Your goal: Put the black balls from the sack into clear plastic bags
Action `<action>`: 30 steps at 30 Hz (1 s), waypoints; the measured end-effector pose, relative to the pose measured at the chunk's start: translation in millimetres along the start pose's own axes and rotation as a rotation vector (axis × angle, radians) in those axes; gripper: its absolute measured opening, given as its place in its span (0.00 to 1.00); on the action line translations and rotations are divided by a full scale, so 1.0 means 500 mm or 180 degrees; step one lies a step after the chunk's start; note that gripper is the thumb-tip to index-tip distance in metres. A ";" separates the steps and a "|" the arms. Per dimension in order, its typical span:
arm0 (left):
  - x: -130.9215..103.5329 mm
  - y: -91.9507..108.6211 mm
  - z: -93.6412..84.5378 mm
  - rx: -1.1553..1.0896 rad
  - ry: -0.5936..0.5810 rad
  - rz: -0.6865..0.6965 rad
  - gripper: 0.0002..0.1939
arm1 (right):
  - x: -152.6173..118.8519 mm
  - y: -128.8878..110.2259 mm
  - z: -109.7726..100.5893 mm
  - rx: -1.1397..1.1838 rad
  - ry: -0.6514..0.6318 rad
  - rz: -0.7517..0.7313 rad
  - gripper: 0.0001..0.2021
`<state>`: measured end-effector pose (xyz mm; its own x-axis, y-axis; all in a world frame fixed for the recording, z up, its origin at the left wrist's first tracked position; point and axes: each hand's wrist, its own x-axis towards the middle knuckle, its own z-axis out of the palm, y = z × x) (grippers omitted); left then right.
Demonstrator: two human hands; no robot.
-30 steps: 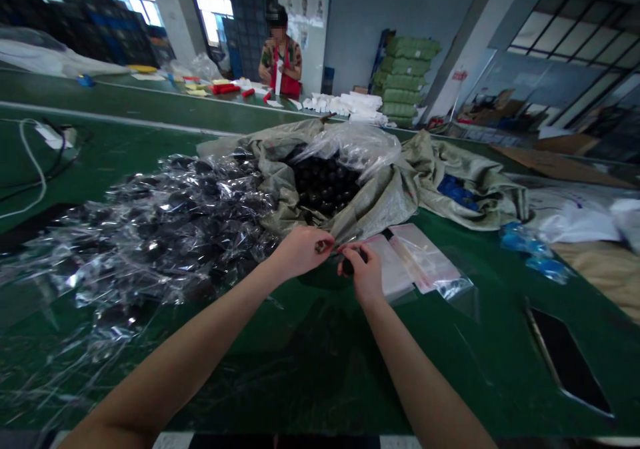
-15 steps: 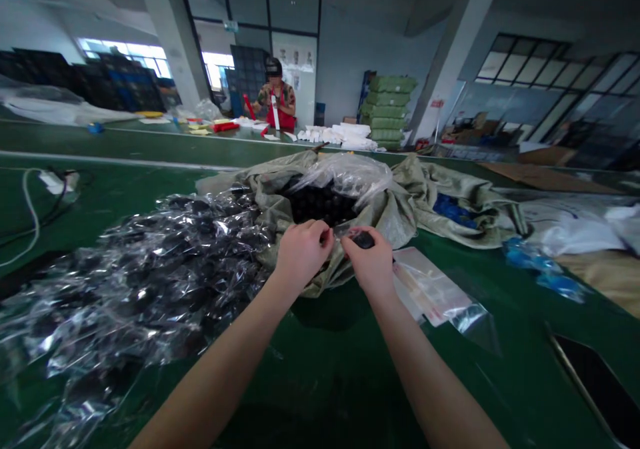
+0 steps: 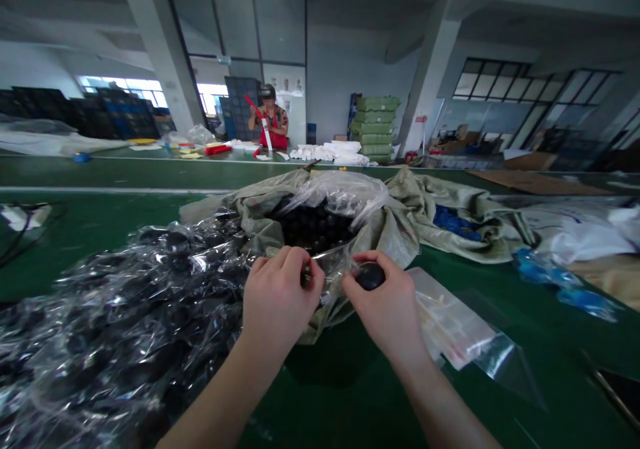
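My right hand (image 3: 387, 295) is closed round a smooth black ball (image 3: 371, 275), thumb and forefinger on either side of it. A clear plastic bag (image 3: 336, 265) stretches between my two hands. Its left end is pinched between the thumb and forefinger of my left hand (image 3: 284, 285). Just beyond my hands lies an open woven sack (image 3: 265, 203) with many black balls (image 3: 315, 225) inside and a clear liner (image 3: 345, 192) folded over its rim. A large heap of black balls wrapped in clear bags (image 3: 150, 315) spreads to the left of my left hand.
Flat clear bags (image 3: 450, 322) lie right of my right hand on the green table (image 3: 320, 395). Farther right are a second sack (image 3: 480, 202) with blue items, blue wrapped pieces (image 3: 565, 285) and a phone (image 3: 620, 392). A person (image 3: 270, 119) handles red and white strips across the table.
My hands have come nearer and slightly apart, and the clear bag is now stretched between them. The black ball shows more plainly in my right hand. The camera view has shifted.
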<state>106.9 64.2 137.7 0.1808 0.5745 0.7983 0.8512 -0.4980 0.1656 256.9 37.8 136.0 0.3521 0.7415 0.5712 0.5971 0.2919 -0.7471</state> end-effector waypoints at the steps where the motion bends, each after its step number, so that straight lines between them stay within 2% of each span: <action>1: 0.001 -0.002 0.000 0.0019 0.0018 -0.0027 0.06 | 0.000 0.002 0.001 -0.0028 0.0007 -0.0010 0.07; 5: 0.003 -0.007 0.008 -0.0042 -0.0151 -0.0001 0.04 | 0.004 0.004 0.007 0.0126 -0.0369 0.0234 0.05; 8: 0.003 -0.014 0.024 -0.0276 -0.0485 -0.0043 0.05 | 0.008 0.002 0.010 0.0455 -0.0785 0.0331 0.05; 11: 0.001 -0.022 0.039 -0.0622 -0.0824 -0.0195 0.05 | 0.010 0.003 0.010 0.0509 -0.0934 0.0209 0.03; 13: 0.001 -0.025 0.044 -0.0687 -0.0855 -0.0362 0.09 | 0.009 0.006 0.012 0.0334 -0.0915 0.0078 0.04; 15: 0.001 -0.025 0.042 -0.0608 -0.0716 -0.0575 0.11 | 0.004 0.009 0.017 0.0173 -0.0826 -0.0037 0.07; 19: 0.004 -0.025 0.036 -0.0441 -0.0483 -0.0865 0.12 | -0.011 0.009 0.031 0.0307 -0.0643 -0.0030 0.10; 23: 0.005 -0.026 0.034 -0.0181 -0.0578 -0.0825 0.12 | -0.029 0.004 0.044 0.0446 -0.0414 -0.0112 0.05; 27: 0.002 -0.020 0.036 0.0345 -0.0667 -0.0893 0.10 | -0.046 -0.002 0.051 0.0164 -0.0103 -0.0490 0.03; 30: 0.003 -0.016 0.035 0.0087 -0.0740 -0.1026 0.09 | -0.053 -0.006 0.054 -0.0038 0.0009 -0.0536 0.02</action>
<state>108.8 80.4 127.6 0.0061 0.8318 0.5551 0.8948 -0.2524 0.3683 226.3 33.7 113.9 0.2485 0.6809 0.6889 0.6564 0.4047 -0.6367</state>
